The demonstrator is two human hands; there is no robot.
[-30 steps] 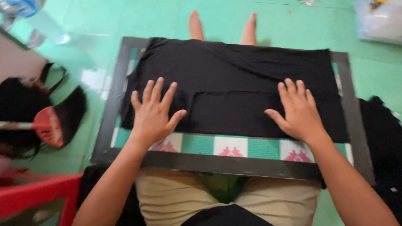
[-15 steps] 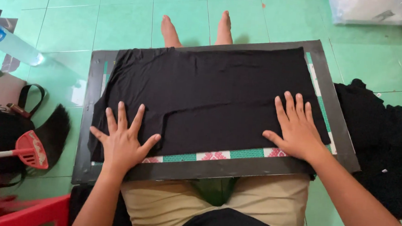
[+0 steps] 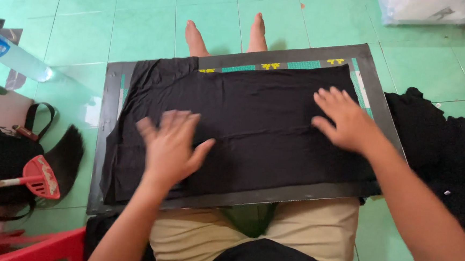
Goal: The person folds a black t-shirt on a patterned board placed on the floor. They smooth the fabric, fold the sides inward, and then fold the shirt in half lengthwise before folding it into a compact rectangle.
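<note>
Green tiled floor (image 3: 142,28) | left grip (image 3: 169,145), right grip (image 3: 346,121): fingers apart, flat on black cloth (image 3: 254,126) | board (image 3: 114,85)

So the board (image 3: 376,110) on the lap was the reference here. Most of its top was covered by the black cloth (image 3: 254,132), which lay flat, so nothing tall stood in the way across it. Both hands were pressed on it, left hand (image 3: 171,145) near the board's near-left part, right hand (image 3: 346,120) toward its right edge, with open cloth between them. Beyond the board's far edge, just bare feet (image 3: 225,36) and open green floor (image 3: 142,23). Right of the board, a dark clothes pile (image 3: 446,154) crowded the edge. Left of it, a black bag (image 3: 4,165), a red-headed tool (image 3: 41,177) and a plastic bottle (image 3: 11,55) sat well apart.
</note>
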